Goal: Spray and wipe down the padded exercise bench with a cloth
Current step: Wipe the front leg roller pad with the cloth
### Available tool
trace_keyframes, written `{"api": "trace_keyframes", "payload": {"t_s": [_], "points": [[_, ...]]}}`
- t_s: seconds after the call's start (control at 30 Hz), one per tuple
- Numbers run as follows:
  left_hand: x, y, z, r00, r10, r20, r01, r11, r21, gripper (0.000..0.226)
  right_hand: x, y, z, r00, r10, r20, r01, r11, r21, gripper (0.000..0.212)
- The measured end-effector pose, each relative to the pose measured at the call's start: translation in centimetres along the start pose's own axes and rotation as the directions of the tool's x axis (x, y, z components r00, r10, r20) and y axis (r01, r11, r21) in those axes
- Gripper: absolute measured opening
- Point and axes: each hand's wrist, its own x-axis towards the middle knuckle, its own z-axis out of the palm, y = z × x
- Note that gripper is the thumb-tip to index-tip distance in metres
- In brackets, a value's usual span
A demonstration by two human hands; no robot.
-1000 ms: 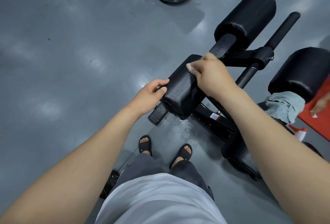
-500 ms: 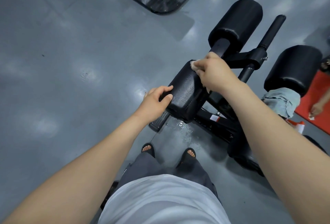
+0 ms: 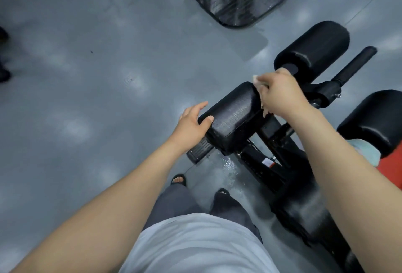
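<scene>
pad (image 3: 233,112): black, finely grained
cloth (image 3: 258,79): whitish
frame (image 3: 272,140): black
floor (image 3: 87,77): grey with pale blotches
shirt (image 3: 195,244): light grey
trousers (image 3: 178,201): dark grey
sandal (image 3: 182,182): black
towel (image 3: 367,151): pale blue-green
mat (image 3: 391,170): red

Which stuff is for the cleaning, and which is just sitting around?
For the job: black rectangular padded bench cushion, pale crumpled cloth in the right hand, left hand gripping it.
Lying about: black metal rack, red floor mat.

glossy grey floor (image 3: 91,103), black rack base (image 3: 243,1)
</scene>
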Motion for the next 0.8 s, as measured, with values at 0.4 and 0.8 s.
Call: {"api": "trace_keyframes", "payload": {"t_s": [0.4,0.8], "points": [[-2.2,1.1,2.0,0.976,-0.197,-0.094,0.165,0.948,-0.271,0.032,-1.5,-0.3,1.7,0.947,-0.283,0.154,0.294,0.954,-0.057,0.036],[-2.5,0.4,1.3,0.980,-0.177,-0.086,0.132,0.916,-0.379,0.033,-4.6,-3.1,5.1,0.885,-0.453,0.108,0.446,0.891,0.083,0.027]]}}
